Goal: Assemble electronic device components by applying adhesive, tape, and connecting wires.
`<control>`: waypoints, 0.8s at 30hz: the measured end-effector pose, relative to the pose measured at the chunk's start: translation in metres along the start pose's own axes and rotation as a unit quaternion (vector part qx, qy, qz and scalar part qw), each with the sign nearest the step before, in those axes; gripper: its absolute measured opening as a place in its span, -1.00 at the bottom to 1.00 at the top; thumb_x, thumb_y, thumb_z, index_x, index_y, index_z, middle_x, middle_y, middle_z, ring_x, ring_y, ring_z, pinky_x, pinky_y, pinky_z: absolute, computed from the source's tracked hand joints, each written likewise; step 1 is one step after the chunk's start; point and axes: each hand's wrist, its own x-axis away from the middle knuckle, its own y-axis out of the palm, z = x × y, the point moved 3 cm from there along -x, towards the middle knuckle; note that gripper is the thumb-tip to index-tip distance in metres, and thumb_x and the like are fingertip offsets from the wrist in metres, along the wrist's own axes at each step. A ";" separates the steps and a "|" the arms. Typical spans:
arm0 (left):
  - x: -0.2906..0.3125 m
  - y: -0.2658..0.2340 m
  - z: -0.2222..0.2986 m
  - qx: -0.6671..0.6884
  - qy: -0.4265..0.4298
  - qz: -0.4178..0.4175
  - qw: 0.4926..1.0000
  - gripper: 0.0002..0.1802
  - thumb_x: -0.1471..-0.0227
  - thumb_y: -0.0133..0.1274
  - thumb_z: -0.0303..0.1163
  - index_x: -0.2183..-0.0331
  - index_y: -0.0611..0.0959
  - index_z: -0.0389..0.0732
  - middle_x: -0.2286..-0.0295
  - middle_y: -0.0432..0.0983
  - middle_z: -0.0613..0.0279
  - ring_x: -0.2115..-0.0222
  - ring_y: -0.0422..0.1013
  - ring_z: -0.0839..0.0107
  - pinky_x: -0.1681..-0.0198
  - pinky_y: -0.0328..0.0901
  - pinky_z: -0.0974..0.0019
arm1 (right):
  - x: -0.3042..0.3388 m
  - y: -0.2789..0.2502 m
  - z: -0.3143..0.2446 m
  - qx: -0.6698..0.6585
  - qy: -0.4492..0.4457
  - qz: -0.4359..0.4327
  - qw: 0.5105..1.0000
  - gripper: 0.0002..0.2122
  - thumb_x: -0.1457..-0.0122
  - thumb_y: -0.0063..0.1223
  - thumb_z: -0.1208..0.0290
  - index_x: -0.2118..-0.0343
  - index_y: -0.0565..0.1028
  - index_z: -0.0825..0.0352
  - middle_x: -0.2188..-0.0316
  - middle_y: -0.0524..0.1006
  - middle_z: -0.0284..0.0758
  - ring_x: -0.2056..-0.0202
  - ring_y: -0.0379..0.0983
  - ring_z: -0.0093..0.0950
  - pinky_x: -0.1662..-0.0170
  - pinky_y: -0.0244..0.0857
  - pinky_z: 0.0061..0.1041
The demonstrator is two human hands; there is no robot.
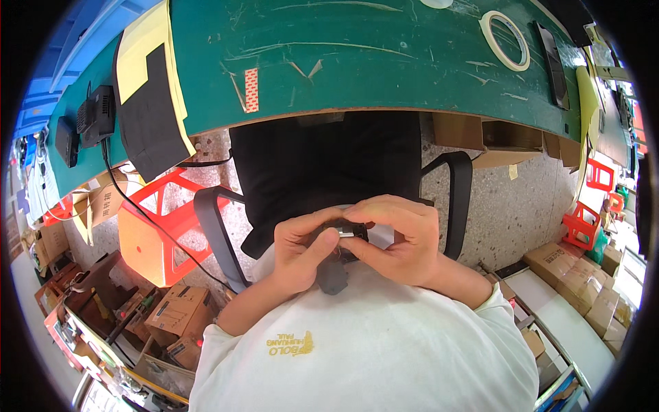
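Observation:
Close to my belly, above my lap, both hands hold a small dark device point(356, 229) with a silvery strip on it. Its exact kind cannot be made out, since my fingers cover much of it. My left hand point(300, 253) pinches it from the left, thumb on top. From the right, the thumb and curled fingers of my right hand point(403, 237) grip the same piece. A dark grey rounded part point(333, 276) hangs below my left thumb; whether it joins the device is hard to see.
Ahead is a green table point(309, 75) bearing a tape roll point(486, 34), a black flat case point(551, 65), a black-and-yellow sheet point(154, 110) and a black box point(100, 113). Chair armrests point(458, 199) flank me. A red stool point(147, 237) and cardboard boxes point(180, 312) stand around.

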 end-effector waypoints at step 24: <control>0.006 -0.005 -0.005 -0.022 0.077 0.002 0.997 -0.78 -0.18 0.00 -0.48 0.13 0.53 -0.36 0.18 0.53 0.15 0.22 0.44 0.54 0.15 0.33 0.47 | -0.001 -0.006 -0.010 0.042 -0.057 -0.045 0.996 -0.72 0.12 0.34 0.63 0.28 0.57 0.45 0.34 0.62 -0.12 0.34 0.62 -0.34 0.32 0.53 -0.55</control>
